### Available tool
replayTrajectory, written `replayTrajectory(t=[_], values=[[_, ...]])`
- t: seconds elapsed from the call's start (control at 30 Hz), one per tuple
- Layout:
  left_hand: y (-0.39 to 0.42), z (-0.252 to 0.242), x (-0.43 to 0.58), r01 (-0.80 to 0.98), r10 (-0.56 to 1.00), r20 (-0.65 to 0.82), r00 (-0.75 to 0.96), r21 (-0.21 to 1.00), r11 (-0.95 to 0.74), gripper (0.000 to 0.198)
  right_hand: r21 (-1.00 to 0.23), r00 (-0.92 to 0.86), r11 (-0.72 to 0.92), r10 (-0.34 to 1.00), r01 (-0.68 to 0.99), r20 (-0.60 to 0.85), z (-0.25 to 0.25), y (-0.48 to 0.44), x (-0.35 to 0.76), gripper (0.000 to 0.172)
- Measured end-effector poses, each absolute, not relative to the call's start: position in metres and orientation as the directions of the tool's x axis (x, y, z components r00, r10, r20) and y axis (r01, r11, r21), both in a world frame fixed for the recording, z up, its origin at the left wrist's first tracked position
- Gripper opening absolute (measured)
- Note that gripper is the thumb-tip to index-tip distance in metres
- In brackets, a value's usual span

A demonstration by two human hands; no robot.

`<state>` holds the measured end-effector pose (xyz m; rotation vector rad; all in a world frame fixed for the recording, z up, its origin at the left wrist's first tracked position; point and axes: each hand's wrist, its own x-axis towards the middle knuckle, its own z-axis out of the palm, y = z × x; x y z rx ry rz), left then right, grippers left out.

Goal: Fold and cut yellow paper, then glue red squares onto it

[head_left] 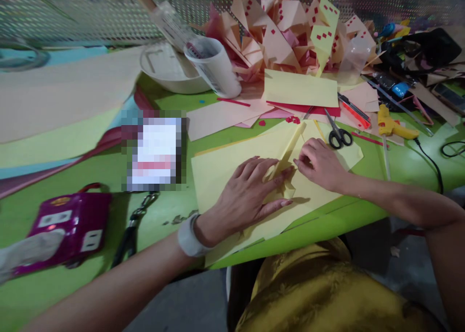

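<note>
Pale yellow paper sheets (225, 172) lie on the green table in front of me. On top of them is a piece of yellow paper with a narrow folded strip (290, 145) running up and to the right. My left hand (250, 189), a light band on its wrist, presses down across the lower part of this fold with its fingers spread. Close to its right, my right hand (319, 165) has curled fingers, thumb and forefinger pinched at the edge of the folded paper. Small scissors (339, 132) with black handles lie just beyond the right hand.
A yellow glue gun (394, 126) and a red cutter knife (356, 111) lie at the right. Behind stand a white cup (214, 68) and a heap of folded paper pieces (286, 31). To the left are a blurred-out phone (158, 150) and a purple device (76, 225).
</note>
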<state>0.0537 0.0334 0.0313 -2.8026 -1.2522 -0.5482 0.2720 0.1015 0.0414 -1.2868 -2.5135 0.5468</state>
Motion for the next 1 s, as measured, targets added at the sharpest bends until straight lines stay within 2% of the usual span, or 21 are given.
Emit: replayTrajectory(t=[0.17,0.3,0.37,0.5,0.57,0.7,0.9,1.0], values=[[0.035,0.032,0.054,0.730,0.756,0.275,0.594,0.211,-0.650,0.060,-0.452,-0.568,0.535,0.820,0.714,0.074,0.041,0.100,0.272,0.014],[0.038,0.032,0.052,0.732,0.766,0.221,0.604,0.228,-0.643,0.063,-0.473,-0.551,0.517,0.831,0.714,0.077,0.040,0.100,0.272,0.012],[0.039,0.033,0.052,0.724,0.757,0.209,0.619,0.223,-0.653,0.063,-0.525,-0.536,0.491,0.841,0.695,0.077,0.041,0.102,0.272,0.013],[0.041,0.034,0.052,0.719,0.752,0.197,0.629,0.223,-0.659,0.064,-0.707,-0.486,0.366,0.873,0.605,0.037,0.050,0.111,0.277,0.017],[0.042,0.034,0.052,0.721,0.756,0.193,0.625,0.230,-0.654,0.064,-0.750,-0.470,0.320,0.883,0.579,0.014,0.055,0.115,0.280,0.017],[0.042,0.034,0.052,0.714,0.753,0.201,0.626,0.242,-0.658,0.062,-0.723,-0.502,0.341,0.865,0.601,-0.010,0.060,0.116,0.283,0.015],[0.044,0.036,0.051,0.714,0.751,0.184,0.634,0.234,-0.660,0.061,-0.579,-0.548,0.428,0.836,0.694,-0.038,0.055,0.113,0.280,0.016],[0.044,0.035,0.051,0.715,0.754,0.193,0.627,0.242,-0.656,0.059,-0.569,-0.552,0.426,0.832,0.704,-0.060,0.055,0.115,0.280,0.015]])
